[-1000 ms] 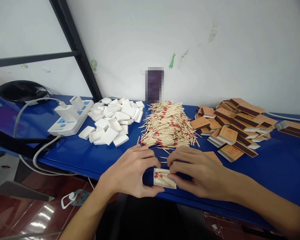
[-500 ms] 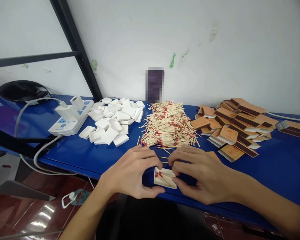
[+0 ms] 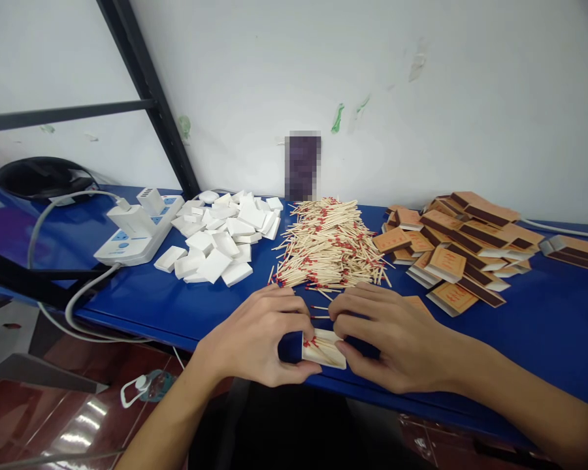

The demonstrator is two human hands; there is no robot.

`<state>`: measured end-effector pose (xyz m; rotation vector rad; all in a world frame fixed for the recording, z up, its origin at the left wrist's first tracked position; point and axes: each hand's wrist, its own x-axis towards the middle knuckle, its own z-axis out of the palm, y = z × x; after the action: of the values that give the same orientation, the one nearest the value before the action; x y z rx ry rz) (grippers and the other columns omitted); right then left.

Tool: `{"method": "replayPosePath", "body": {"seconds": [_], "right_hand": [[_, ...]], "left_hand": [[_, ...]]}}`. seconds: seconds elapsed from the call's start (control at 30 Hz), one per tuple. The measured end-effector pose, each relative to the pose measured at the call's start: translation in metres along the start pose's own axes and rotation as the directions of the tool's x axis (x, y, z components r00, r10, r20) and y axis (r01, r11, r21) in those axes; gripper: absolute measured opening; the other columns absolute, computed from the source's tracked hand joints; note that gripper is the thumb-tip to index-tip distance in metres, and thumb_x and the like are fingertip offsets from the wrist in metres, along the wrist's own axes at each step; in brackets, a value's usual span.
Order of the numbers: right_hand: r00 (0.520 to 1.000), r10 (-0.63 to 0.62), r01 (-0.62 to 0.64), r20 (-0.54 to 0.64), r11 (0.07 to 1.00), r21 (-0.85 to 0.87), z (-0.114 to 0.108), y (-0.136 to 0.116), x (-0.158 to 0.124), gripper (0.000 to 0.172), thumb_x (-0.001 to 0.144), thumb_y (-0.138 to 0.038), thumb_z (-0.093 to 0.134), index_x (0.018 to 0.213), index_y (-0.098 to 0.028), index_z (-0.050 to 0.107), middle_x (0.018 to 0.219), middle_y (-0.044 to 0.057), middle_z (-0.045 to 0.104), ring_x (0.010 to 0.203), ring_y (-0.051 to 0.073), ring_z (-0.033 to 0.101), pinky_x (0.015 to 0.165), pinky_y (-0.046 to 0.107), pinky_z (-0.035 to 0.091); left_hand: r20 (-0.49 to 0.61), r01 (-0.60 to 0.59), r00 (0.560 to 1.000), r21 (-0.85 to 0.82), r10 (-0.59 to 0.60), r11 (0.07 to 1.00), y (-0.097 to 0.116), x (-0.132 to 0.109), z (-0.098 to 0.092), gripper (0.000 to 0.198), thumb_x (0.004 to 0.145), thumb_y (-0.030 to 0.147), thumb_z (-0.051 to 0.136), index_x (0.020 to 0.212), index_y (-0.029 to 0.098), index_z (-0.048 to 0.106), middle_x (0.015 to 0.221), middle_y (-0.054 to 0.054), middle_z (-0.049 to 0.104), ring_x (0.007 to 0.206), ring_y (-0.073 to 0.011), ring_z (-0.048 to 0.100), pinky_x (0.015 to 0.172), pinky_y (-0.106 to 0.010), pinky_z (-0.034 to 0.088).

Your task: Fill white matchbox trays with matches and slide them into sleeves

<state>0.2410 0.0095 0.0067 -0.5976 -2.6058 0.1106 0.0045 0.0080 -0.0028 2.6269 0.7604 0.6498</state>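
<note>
Matches [image 3: 329, 354] with red heads lie in a small white tray [image 3: 310, 356], which sits near the front edge of the blue desk [image 3: 142, 300], between the left hand [image 3: 269, 336] and the right hand [image 3: 387, 339]. On the left, I see the fingers spread in a curve around the tray's end: the forefinger is at the match heads, while the thumb stands apart from it by the near side. On the right, the fingers curl at the tray's other end with the thumb tip at its rim; from here I can't make out whether they pinch it.

Just beyond the tray I see a couple of loose matches [image 3: 321, 317] on the desk. Farther back, three heaps run across my view: white trays [image 3: 225, 238] on the left, a match pile [image 3: 330, 251] in the middle, and brown-orange matchbox sleeves [image 3: 463, 245] on the right. To the left of the white trays, I have a power strip [image 3: 132, 248] with adapters plugged in. Behind everything stands a pale wall [image 3: 255, 78], with a blurred purple patch [image 3: 302, 166] just past the match pile.
</note>
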Motion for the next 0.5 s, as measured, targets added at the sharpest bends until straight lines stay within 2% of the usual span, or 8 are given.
{"method": "replayPosePath", "body": {"seconds": [0.1,0.2,0.33,0.5], "right_hand": [[0.999,0.041,-0.042,-0.02,0.996,-0.079,-0.002,0.003,0.0,0.017,0.091,-0.015,0.048,0.086,-0.015,0.064,0.086,0.009,0.066,0.08,0.021,0.06,0.074,0.036,0.046],[0.998,0.06,-0.055,0.031,0.989,-0.135,-0.004,0.007,0.0,0.019,0.091,-0.015,0.048,0.093,-0.015,0.067,0.085,0.009,0.067,0.081,0.023,0.061,0.075,0.038,0.047],[0.995,0.038,-0.025,0.09,0.99,-0.14,-0.004,0.01,0.0,0.018,0.093,-0.015,0.051,0.095,-0.017,0.069,0.082,0.008,0.068,0.081,0.022,0.061,0.076,0.037,0.048],[0.994,0.028,-0.011,0.11,0.989,-0.147,0.001,0.015,-0.002,0.018,0.094,-0.014,0.052,0.096,-0.016,0.069,0.083,0.007,0.068,0.079,0.021,0.061,0.075,0.035,0.048]], "left_hand": [[0.011,0.011,1.0,-0.003,-0.011,1.0,0.0,0.0,0.0,0.022,0.076,0.037,0.075,0.083,0.018,0.065,0.087,0.0,0.067,0.081,-0.0163,0.062,0.084,-0.034,0.041],[0.014,0.016,1.0,-0.004,-0.016,1.0,0.0,0.0,0.0,0.023,0.076,0.038,0.075,0.082,0.018,0.064,0.088,0.0,0.067,0.081,-0.0167,0.063,0.085,-0.034,0.041],[0.014,0.023,1.0,0.002,-0.023,1.0,0.0,0.0,0.001,0.023,0.076,0.038,0.075,0.082,0.018,0.064,0.088,-0.001,0.067,0.082,-0.0171,0.063,0.086,-0.035,0.041],[0.009,0.024,1.0,0.008,-0.024,1.0,0.001,0.0,0.001,0.022,0.075,0.036,0.076,0.081,0.018,0.065,0.087,-0.001,0.067,0.081,-0.0171,0.063,0.084,-0.034,0.041]]}}
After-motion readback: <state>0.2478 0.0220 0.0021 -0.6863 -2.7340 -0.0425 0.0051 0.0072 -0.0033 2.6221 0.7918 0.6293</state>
